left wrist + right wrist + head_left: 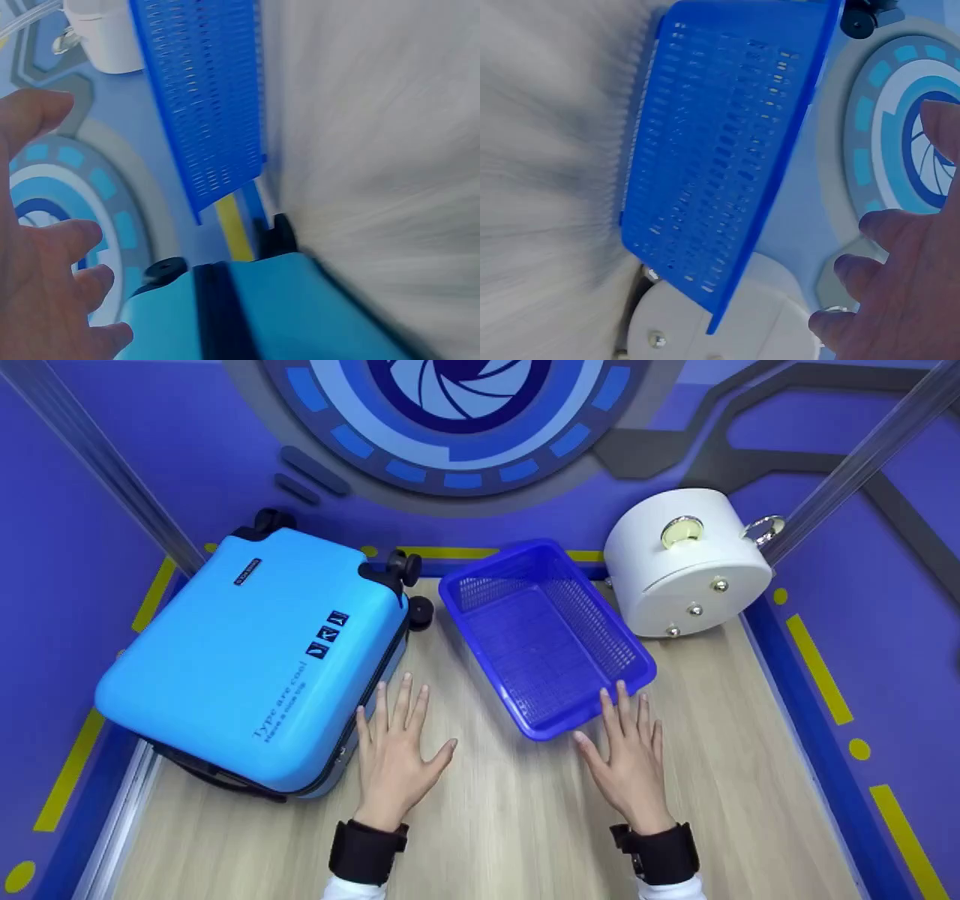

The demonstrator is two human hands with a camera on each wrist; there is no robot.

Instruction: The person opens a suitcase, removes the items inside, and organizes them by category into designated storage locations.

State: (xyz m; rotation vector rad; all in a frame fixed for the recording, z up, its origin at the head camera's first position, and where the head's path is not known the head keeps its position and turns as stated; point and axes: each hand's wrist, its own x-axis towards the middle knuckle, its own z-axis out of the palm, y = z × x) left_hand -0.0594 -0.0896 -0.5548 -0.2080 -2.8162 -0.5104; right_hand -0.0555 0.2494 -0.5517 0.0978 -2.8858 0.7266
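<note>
My left hand is spread, palm down, beside the right edge of a light-blue suitcase that lies flat with its black wheels toward the back wall. My right hand has its fingers extended, and the fingertips overlap the near rim of a blue plastic basket in the head view. Nothing shows inside the basket, which stands at an angle. In the right wrist view the basket's slotted side appears in front of the fingers, with a gap between. Neither hand holds anything.
A white round case with metal studs and ring handles leans on its side at the back right. Blue-purple walls with yellow markings enclose the wooden floor at the back and sides. Suitcase wheels jut toward the basket.
</note>
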